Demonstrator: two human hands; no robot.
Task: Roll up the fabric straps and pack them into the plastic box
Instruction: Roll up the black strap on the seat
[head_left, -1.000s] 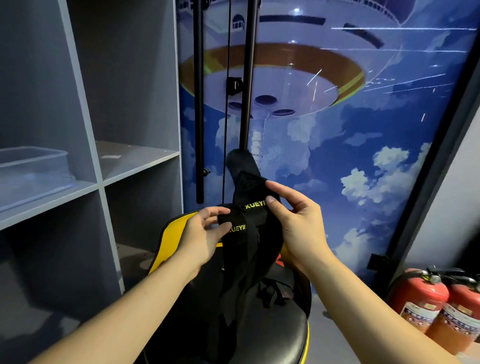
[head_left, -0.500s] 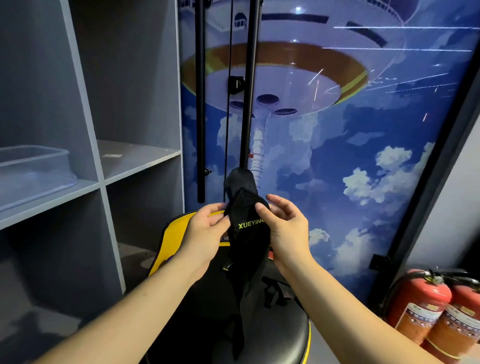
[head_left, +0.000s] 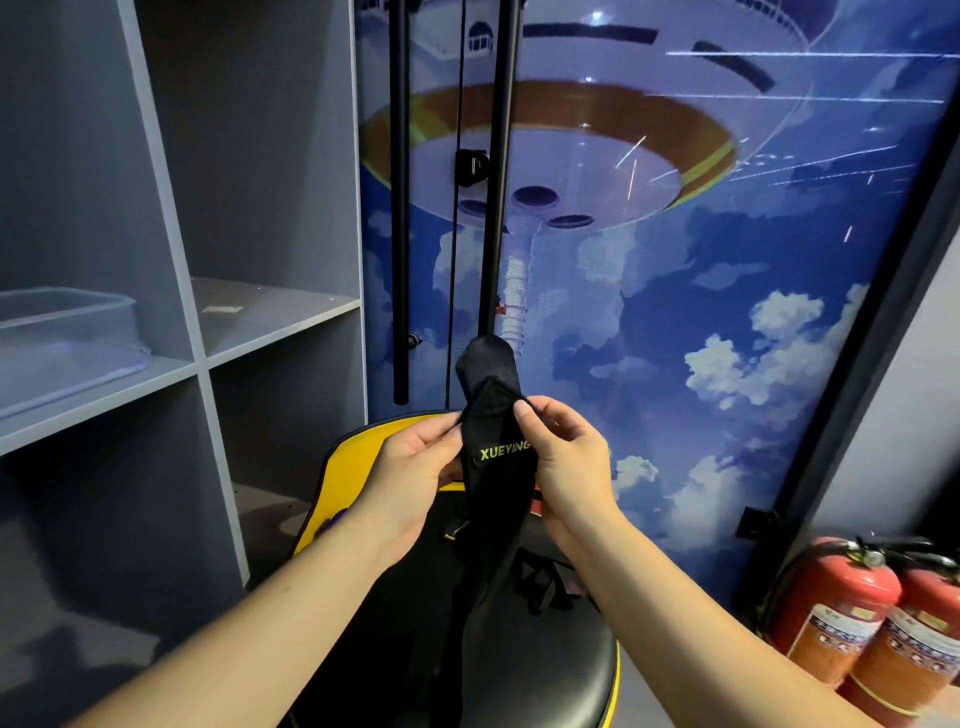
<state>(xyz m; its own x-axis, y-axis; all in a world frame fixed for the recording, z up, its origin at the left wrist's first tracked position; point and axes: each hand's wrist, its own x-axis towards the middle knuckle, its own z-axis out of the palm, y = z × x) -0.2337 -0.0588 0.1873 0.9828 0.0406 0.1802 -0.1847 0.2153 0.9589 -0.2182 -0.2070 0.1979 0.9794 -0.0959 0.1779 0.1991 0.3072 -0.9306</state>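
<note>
Strap (head_left: 496, 483) hangs lengthwise — left hand (head_left: 410, 478), right hand (head_left: 569, 467) each pinch its top.

Between the hands and the clear plastic box (head_left: 62, 338) on the far-left shelf, the way is open air above the yellow-and-black chair (head_left: 363, 457), but the grey upright divider (head_left: 171, 249) stands just right of the box. Two black poles (head_left: 399, 208) hang ahead, closing the far middle. To the near right, two red fire extinguishers (head_left: 852, 613) block the floor beside the dark door frame (head_left: 852, 374).
</note>
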